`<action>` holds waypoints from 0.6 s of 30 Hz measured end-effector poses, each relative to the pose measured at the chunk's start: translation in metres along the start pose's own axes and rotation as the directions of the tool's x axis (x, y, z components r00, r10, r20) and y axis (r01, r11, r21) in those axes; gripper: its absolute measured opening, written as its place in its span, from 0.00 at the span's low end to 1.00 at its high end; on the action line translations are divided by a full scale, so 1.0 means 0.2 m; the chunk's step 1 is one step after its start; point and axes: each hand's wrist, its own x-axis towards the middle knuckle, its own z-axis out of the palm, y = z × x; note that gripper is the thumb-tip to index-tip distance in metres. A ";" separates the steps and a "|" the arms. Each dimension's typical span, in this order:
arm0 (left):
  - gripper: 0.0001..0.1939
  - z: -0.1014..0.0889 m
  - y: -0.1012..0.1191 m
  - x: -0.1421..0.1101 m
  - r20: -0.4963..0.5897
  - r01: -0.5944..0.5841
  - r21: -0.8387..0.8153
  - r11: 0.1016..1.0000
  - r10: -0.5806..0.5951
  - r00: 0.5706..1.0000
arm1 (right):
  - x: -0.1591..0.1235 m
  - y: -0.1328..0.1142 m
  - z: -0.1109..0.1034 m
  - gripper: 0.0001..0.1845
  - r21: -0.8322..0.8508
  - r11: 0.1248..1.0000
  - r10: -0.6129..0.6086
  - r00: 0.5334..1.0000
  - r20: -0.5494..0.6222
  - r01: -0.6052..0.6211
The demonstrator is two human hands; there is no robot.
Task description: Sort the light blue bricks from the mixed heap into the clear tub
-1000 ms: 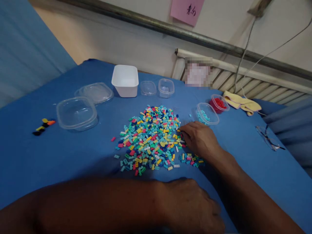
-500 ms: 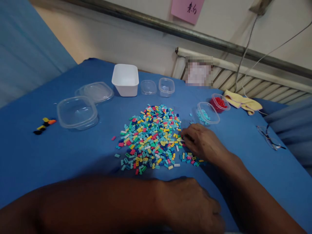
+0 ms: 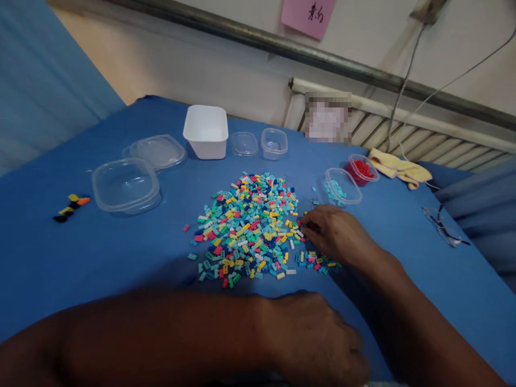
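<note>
Building bricks [image 3: 248,220], mixed, heaped on blue cloth [image 3: 97,258]; your right hand [image 3: 342,234], fingers bent at the heap's right edge; your left hand [image 3: 318,336], curled nearer you; either grip indiscernible; best pinched singly, lightly.

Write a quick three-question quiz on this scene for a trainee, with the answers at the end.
1. True or false: the right hand is at the right side of the brick pile.
2. Where are the red pieces?
A) in the white tub
B) in the small clear tub beside the yellow cloth
C) in the large clear tub
3. Fill in the colour: the glasses lie on a ____ cover.
Key: 1 true; 2 B; 3 blue
</note>
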 end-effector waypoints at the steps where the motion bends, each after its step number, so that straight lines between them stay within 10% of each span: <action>1: 0.12 0.00 0.00 0.00 -0.004 0.001 0.002 1.000 -0.001 1.000 | 0.00 0.00 0.00 0.08 0.002 1.000 -0.011 1.000 -0.006 0.011; 14: 0.13 0.02 0.01 0.00 -0.017 0.004 -0.015 1.000 -0.004 1.000 | -0.10 0.14 -0.08 0.10 0.189 0.981 0.037 0.935 -0.351 0.032; 18: 0.11 0.02 0.00 0.00 -0.023 -0.024 -0.013 1.000 0.023 0.999 | -0.08 0.22 -0.11 0.12 0.146 0.982 0.180 0.832 -0.526 -0.120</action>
